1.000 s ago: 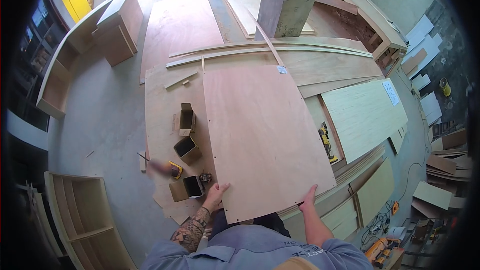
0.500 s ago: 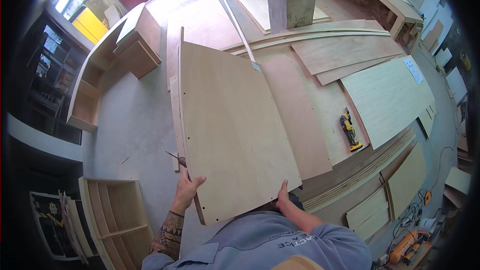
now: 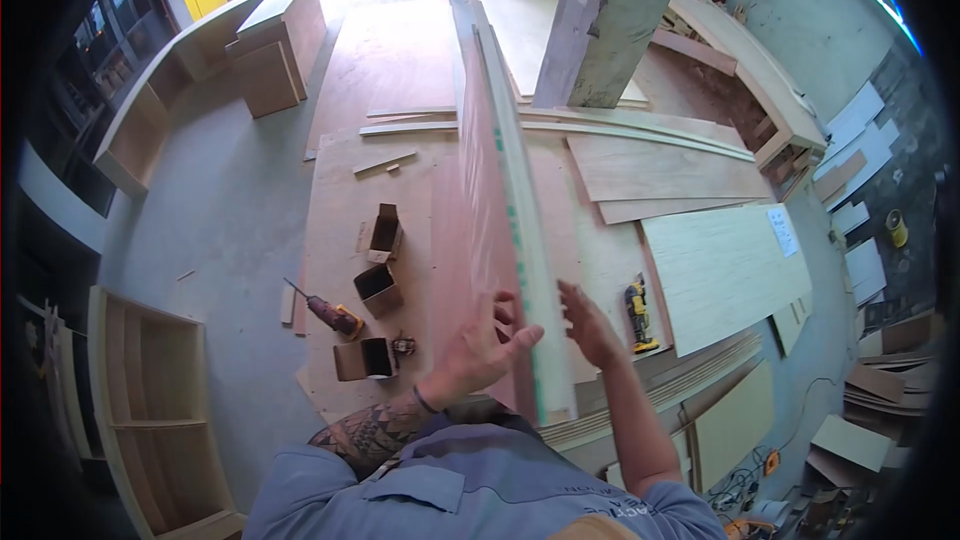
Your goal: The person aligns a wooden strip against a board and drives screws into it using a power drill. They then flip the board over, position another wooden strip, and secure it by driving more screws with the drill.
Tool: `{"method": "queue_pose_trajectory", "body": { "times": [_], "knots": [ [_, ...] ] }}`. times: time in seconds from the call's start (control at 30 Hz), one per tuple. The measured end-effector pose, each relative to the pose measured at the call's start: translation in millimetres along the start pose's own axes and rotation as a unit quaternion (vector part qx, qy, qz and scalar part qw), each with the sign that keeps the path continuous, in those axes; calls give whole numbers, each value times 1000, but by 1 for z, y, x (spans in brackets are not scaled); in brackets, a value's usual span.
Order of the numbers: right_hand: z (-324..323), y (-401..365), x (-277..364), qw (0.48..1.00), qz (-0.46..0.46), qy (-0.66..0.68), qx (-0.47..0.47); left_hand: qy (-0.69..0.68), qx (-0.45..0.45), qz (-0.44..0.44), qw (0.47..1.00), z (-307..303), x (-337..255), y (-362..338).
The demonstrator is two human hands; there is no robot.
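A long wooden panel stands on its edge in front of me, its narrow pale side with green marks facing up. My left hand is at the panel's left face near the close end, fingers apart and the thumb by the top edge. Just right of the panel is my right hand, its fingers stretched out and holding nothing. A drill lies left of the panel, beside three open small boxes. To the right lies a yellow and black power tool.
Plywood sheets lie on the right, with stacked strips nearer me. Beyond the boards stands a concrete pillar. A shelf unit is at the lower left, and a curved cabinet at the upper left. Cables lie lower right.
The panel has gone from lying broad side up to standing on its edge. Both hands have left its near corners and come closer together. The boxes and the drill's body have come into view.
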State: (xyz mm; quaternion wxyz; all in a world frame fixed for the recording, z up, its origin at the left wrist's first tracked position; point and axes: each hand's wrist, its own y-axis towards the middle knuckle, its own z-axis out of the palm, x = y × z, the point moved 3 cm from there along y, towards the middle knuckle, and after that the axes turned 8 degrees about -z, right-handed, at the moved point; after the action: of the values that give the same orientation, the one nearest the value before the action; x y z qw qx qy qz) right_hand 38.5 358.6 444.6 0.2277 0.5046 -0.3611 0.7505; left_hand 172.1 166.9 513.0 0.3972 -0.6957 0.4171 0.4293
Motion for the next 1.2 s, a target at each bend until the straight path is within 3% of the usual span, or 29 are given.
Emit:
{"method": "queue_pose_trajectory", "body": {
  "times": [0.03, 0.07, 0.13, 0.17, 0.2, 0.23, 0.27, 0.33, 0.37, 0.43, 0.47, 0.67, 0.77, 0.93, 1.07, 1.13, 1.2],
  "knots": [
    [-3, 5, 34, 997, -42, -65, 27, -83, 47, 11, 995, 20, 12, 7],
    [7, 4, 78, 970, -117, -212, 18, -165, 96, 21, 981, 39, 28, 13],
    [-9, 12, 116, 917, 2, -393, -70, -158, 71, -63, 983, 72, 87, 33],
    [-24, 14, 118, 913, 2, -401, -76, -138, 52, -111, 983, 90, 136, 45],
    [-50, 18, 115, 897, -5, -426, -122, -148, 54, -107, 982, 99, 228, 53],
    [-74, 25, 115, 877, -13, -451, -165, 75, -32, -132, 988, 134, 299, 64],
    [-90, 31, 113, 871, -13, -462, -165, 91, -14, -217, 972, 137, 338, 52],
    [-129, 37, 104, 811, 42, -521, -263, 162, 49, -343, 924, 149, 407, 36],
    [-150, 44, 95, 805, 43, -535, -253, 145, 48, -350, 924, 156, 418, 34],
    [-198, 53, 81, 755, 30, -561, -338, 55, 6, -412, 909, 174, 434, 25],
    [-211, 56, 77, 752, 33, -573, -325, 41, 5, -423, 905, 184, 435, 23],
    [-316, 68, 32, 795, 91, -500, -331, -89, -63, -400, 910, 211, 421, 46],
    [-329, 72, 15, 830, 88, -445, -325, -58, -83, -390, 915, 211, 425, 37],
    [-342, 63, -56, 906, 80, -287, -300, 26, -118, -354, 927, 150, 412, 3],
    [-343, 52, -138, 921, 91, -235, -299, 87, -132, -328, 931, 114, 431, -31],
    [-342, 44, -180, 895, 102, -291, -322, 94, -130, -349, 923, 101, 429, -48],
    [-354, 57, -236, 916, 87, -233, -313, 114, -134, -385, 906, 91, 433, -66]
  ]
}}
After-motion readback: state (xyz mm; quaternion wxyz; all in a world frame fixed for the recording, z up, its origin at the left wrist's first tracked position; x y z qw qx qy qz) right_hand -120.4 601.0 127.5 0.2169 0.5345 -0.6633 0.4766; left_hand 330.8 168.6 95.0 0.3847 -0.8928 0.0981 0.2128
